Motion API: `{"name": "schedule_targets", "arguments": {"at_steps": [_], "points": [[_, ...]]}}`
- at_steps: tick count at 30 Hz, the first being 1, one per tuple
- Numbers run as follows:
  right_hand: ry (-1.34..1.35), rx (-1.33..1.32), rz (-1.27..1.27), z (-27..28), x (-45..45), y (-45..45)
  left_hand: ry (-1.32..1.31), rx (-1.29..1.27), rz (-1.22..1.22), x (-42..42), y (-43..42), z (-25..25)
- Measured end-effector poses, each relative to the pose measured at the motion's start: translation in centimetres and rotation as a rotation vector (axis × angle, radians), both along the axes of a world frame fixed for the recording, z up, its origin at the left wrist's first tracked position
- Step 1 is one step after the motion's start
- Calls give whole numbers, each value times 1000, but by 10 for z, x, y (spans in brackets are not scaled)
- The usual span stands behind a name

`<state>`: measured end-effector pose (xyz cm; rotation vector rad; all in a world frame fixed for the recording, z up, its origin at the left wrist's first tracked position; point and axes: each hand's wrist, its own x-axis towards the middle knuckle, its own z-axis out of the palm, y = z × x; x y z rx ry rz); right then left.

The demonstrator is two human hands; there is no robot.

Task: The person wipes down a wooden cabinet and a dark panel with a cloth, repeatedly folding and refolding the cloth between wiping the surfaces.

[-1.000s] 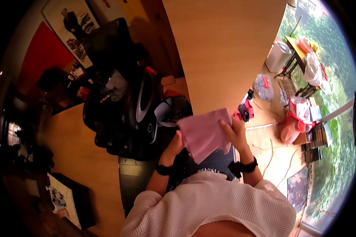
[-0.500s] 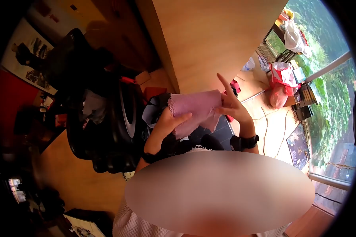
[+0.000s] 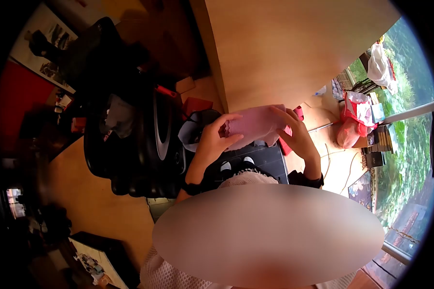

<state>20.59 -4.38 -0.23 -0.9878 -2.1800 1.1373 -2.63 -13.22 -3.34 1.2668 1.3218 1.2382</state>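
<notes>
a pink fabric cloth with a frilled edge (image 3: 255, 123) is hanging in the air, right of the bulky glossy black armchair (image 3: 125, 151). the left hand (image 3: 210, 144) is clasping the cloth's end nearer the armchair, thumb and forefinger parted over it; the right hand (image 3: 300, 137) is clasping the farther end, some fingers hiding. a red plastic bag (image 3: 348, 134) is sitting well right of the armchair.

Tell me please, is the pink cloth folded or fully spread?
Folded over, not fully spread: the pink cloth makes a compact bundle between the left hand and right hand. Number of layers: cannot tell.
</notes>
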Motion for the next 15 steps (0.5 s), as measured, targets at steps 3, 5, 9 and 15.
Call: {"name": "schedule_targets", "arguments": {"at_steps": [3, 5, 9, 15], "points": [[30, 66, -74, -5, 9, 11, 13, -60, 4, 12, 9, 11], [80, 58, -129, -12, 14, 17, 63, -61, 30, 18, 16, 6], [183, 85, -247, -24, 9, 19, 309, -21, 117, 23, 26, 12], [85, 178, -356, -12, 6, 14, 374, 82, 206, 24, 29, 5]]}}
